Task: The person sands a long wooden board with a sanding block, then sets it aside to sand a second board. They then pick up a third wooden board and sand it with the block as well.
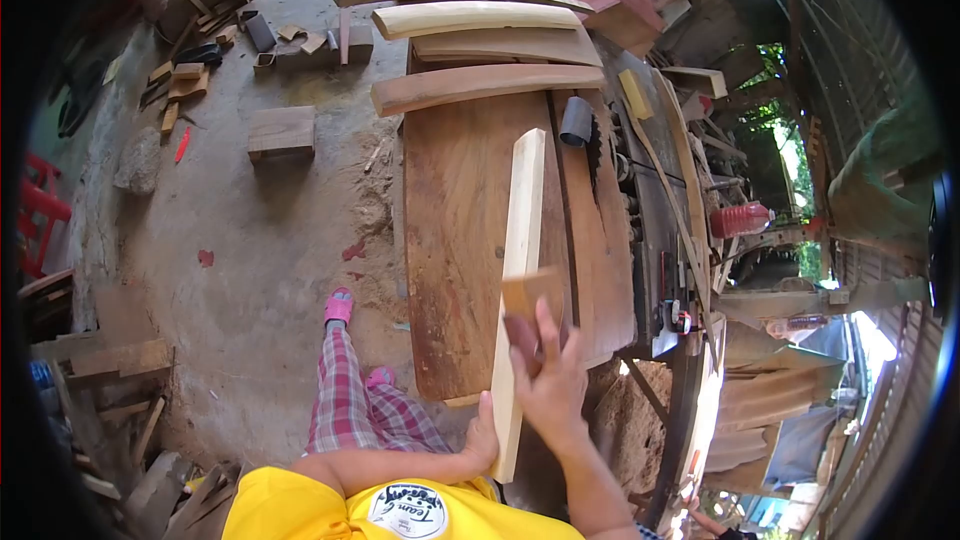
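A long pale wooden strip (523, 200) runs lengthwise over a broad reddish-brown wooden bench top (450, 240), its near end sticking out past the bench's edge. My left hand (483, 437) is closed around the side of the strip close to that near end. In my right hand (557, 375) is a small brown block (530, 298), which lies over the strip at about its middle. The block is a little blurred, and whether it is plain wood or has sandpaper on it cannot be made out.
Several curved planks (490, 85) lie across the bench's far end. A dark cylinder (576, 122) stands near a toothed saw blade (597, 165) right of the strip. A wooden block (281, 132) sits on the concrete floor. Wood scraps (125, 360) are piled at left.
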A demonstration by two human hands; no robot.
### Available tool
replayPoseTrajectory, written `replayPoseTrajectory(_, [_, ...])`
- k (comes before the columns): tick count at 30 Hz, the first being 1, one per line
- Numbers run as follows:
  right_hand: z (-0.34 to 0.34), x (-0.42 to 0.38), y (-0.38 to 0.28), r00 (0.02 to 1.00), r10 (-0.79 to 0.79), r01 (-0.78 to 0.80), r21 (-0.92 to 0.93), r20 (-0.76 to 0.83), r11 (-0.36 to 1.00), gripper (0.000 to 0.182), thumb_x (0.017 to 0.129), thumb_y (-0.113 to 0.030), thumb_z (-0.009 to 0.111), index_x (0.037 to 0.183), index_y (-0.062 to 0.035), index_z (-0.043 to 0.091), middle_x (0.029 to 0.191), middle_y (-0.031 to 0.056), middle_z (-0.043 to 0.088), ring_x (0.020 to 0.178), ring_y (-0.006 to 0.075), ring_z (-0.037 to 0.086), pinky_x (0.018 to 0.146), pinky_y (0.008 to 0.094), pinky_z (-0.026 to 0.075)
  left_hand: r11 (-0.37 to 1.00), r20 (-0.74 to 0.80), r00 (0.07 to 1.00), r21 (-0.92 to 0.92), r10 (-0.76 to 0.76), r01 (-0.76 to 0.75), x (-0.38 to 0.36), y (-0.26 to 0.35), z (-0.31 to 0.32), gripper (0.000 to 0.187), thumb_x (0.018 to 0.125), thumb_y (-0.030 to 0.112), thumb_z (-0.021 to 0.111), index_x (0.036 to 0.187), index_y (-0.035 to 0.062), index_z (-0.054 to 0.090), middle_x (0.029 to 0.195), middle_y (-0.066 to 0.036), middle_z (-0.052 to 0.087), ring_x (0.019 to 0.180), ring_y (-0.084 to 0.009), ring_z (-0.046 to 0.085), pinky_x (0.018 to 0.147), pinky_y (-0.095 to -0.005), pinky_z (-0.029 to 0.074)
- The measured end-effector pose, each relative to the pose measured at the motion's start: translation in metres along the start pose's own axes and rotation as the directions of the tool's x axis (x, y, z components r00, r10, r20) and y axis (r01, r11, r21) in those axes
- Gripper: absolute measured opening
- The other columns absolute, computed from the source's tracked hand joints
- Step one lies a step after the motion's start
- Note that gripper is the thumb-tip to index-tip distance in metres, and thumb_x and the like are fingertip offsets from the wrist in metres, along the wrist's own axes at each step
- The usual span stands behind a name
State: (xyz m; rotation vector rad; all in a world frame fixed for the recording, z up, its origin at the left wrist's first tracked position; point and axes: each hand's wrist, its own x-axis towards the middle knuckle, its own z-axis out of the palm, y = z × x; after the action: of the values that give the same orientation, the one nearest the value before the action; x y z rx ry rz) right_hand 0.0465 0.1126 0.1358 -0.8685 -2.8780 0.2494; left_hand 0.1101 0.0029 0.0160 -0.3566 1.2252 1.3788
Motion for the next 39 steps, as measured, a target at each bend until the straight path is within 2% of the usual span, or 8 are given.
replayPoseTrajectory(9, [0.031, 0.32, 0.019, 0.984, 0.172, -0.17, -0.048, 0.05, 0.984, 0.081, 0.086, -0.041, 0.069, 0.152, -0.0391, 0.021, 0.128, 0.0314, 0.048, 0.113, 0.0509, 0.058, 0.095, 0.0535, 0.049, 0.994, -0.016, 1.0, 0.105, 0.018, -0.017, -0.003, 0.005, -0.002, 0.099, 0.097, 0.074, 0.016, 0.114, -0.0101, 0.066, 0.111, -0.032, 0.066, 0.119, -0.0416, 0.059, 0.103, -0.0413, 0.04])
replayPoseTrajectory(13, [0.024, 0.24, 0.02, 0.988, 0.136, -0.137, 0.008, 0.078, 0.99, 0.083, 0.088, -0.041, 0.066, 0.156, -0.0381, 0.018, 0.133, 0.0348, 0.044, 0.117, 0.0532, 0.054, 0.097, 0.0551, 0.049, 0.999, 0.013, 0.999, 0.022, 0.032, -0.032, 0.02, -0.028, 0.004, 0.098, 0.097, 0.074, 0.017, 0.115, -0.0103, 0.065, 0.111, -0.032, 0.066, 0.119, -0.042, 0.059, 0.103, -0.0414, 0.041])
replayPoseTrajectory(17, [0.003, 0.079, -0.005, 0.991, 0.096, -0.096, -0.001, 0.092, 0.995, 0.083, 0.087, -0.031, 0.07, 0.154, -0.041, 0.023, 0.115, 0.0255, 0.046, 0.095, 0.0471, 0.059, 0.081, 0.0547, 0.05, 0.999, 0.038, 0.999, 0.042, 0.004, -0.006, 0.007, -0.012, -0.001, 0.098, 0.097, 0.074, 0.017, 0.12, -0.0106, 0.062, 0.113, -0.031, 0.066, 0.119, -0.0416, 0.058, 0.104, -0.042, 0.04])
replayPoseTrajectory(20, [0.001, 0.076, -0.004, 0.991, 0.104, -0.107, 0.041, 0.081, 0.993, 0.084, 0.087, -0.028, 0.071, 0.154, -0.0413, 0.024, 0.111, 0.0241, 0.047, 0.091, 0.0451, 0.058, 0.079, 0.0526, 0.05, 0.999, 0.05, 0.998, 0.028, -0.033, 0.031, 0.005, -0.004, -0.004, 0.098, 0.097, 0.073, 0.016, 0.12, -0.0101, 0.063, 0.114, -0.031, 0.066, 0.122, -0.0415, 0.057, 0.104, -0.0417, 0.04])
replayPoseTrajectory(23, [0.027, 0.183, 0.015, 0.996, 0.066, -0.069, -0.047, -0.052, 0.997, 0.081, 0.087, -0.031, 0.071, 0.153, -0.0391, 0.025, 0.108, 0.0254, 0.05, 0.098, 0.0464, 0.058, 0.082, 0.054, 0.05, 0.993, 0.044, 0.999, 0.117, 0.006, -0.011, 0.013, -0.017, -0.006, 0.099, 0.098, 0.072, 0.016, 0.117, -0.012, 0.063, 0.113, -0.034, 0.065, 0.125, -0.0422, 0.056, 0.106, -0.0409, 0.039])
replayPoseTrajectory(27, [0.025, 0.333, 0.026, 0.956, 0.274, -0.268, -0.067, 0.1, 0.961, 0.08, 0.087, -0.043, 0.066, 0.154, -0.0345, 0.023, 0.133, 0.0325, 0.047, 0.115, 0.0487, 0.059, 0.098, 0.052, 0.049, 0.991, -0.012, 1.0, 0.136, -0.008, 0.01, 0.004, -0.001, -0.003, 0.097, 0.098, 0.072, 0.017, 0.116, -0.0117, 0.064, 0.112, -0.034, 0.065, 0.124, -0.042, 0.056, 0.106, -0.041, 0.039])
replayPoseTrajectory(36, [0.006, 0.107, -0.008, 0.988, 0.149, -0.148, -0.035, 0.044, 0.988, 0.08, 0.09, -0.03, 0.066, 0.155, -0.04, 0.021, 0.117, 0.0254, 0.049, 0.105, 0.0488, 0.058, 0.089, 0.0567, 0.049, 0.998, 0.036, 0.998, 0.04, 0.053, -0.054, 0.002, -0.004, -0.004, 0.092, 0.1, 0.068, 0.018, 0.12, -0.0089, 0.064, 0.112, -0.03, 0.067, 0.12, -0.0396, 0.059, 0.104, -0.04, 0.041])
replayPoseTrajectory(39, [0.004, 0.104, -0.001, 0.979, 0.185, -0.195, 0.117, 0.089, 0.974, 0.082, 0.088, -0.027, 0.069, 0.154, -0.041, 0.022, 0.111, 0.024, 0.05, 0.1, 0.0478, 0.059, 0.087, 0.0557, 0.049, 0.995, 0.044, 0.997, 0.074, 0.058, -0.061, -0.005, 0.009, -0.009, 0.091, 0.1, 0.068, 0.018, 0.119, -0.0085, 0.064, 0.111, -0.029, 0.067, 0.119, -0.0391, 0.06, 0.103, -0.0403, 0.042])
